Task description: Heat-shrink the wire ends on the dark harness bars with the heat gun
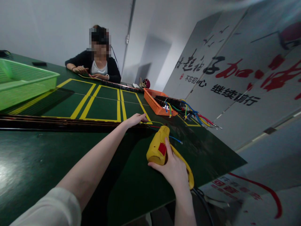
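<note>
My right hand (175,169) is wrapped around a yellow heat gun (156,146), whose nozzle points away from me. Thin wires (155,126), yellow-green and red, run towards that nozzle from beneath my left hand (136,120). The left fingers are closed at the end of a long dark bundle (70,123) lying across the table. A blue wire (176,139) with a ring terminal sticks out to the right of the nozzle. The exact grip of the left fingers is partly hidden.
A green basket (28,88) stands at the left. An orange basket (157,110) holds dark bundles with coloured wire ends (199,117) hanging over its side. Yellow tape marks the green table (58,157). Across it sits another person (101,67). A black cord (203,204) trails from the heat gun.
</note>
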The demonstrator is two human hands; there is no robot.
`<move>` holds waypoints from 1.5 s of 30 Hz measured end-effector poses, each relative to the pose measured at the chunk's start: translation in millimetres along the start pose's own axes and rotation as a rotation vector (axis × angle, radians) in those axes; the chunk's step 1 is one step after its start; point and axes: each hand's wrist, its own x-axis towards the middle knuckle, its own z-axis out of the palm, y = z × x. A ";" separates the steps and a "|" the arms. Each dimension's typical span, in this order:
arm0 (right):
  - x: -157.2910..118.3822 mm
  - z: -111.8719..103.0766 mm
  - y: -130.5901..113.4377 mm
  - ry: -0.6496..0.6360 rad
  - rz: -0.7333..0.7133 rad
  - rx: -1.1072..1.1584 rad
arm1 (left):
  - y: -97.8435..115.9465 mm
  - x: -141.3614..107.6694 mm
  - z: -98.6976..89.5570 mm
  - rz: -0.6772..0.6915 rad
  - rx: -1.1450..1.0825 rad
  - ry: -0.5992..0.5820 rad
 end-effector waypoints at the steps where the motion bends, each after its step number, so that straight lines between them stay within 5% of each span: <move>1: 0.2 0.3 -0.1 0.001 0.000 -0.002 | -0.4 0.2 -0.1 0.003 0.003 -0.002; 7: -1.1 1.8 -7.6 0.013 -0.003 -0.010 | -6.0 5.2 -1.0 -0.003 -0.004 0.000; 20: -24.8 0.5 -71.2 -0.044 -0.200 0.168 | -14.4 13.2 1.4 -0.036 -0.146 -0.008; 36: -25.2 0.5 -70.3 -0.047 -0.232 0.174 | -7.3 5.4 0.4 -0.018 -0.094 -0.014; 45: -16.7 -1.0 -48.6 -0.032 -0.191 0.131 | -6.4 3.4 -0.4 -0.005 -0.058 -0.010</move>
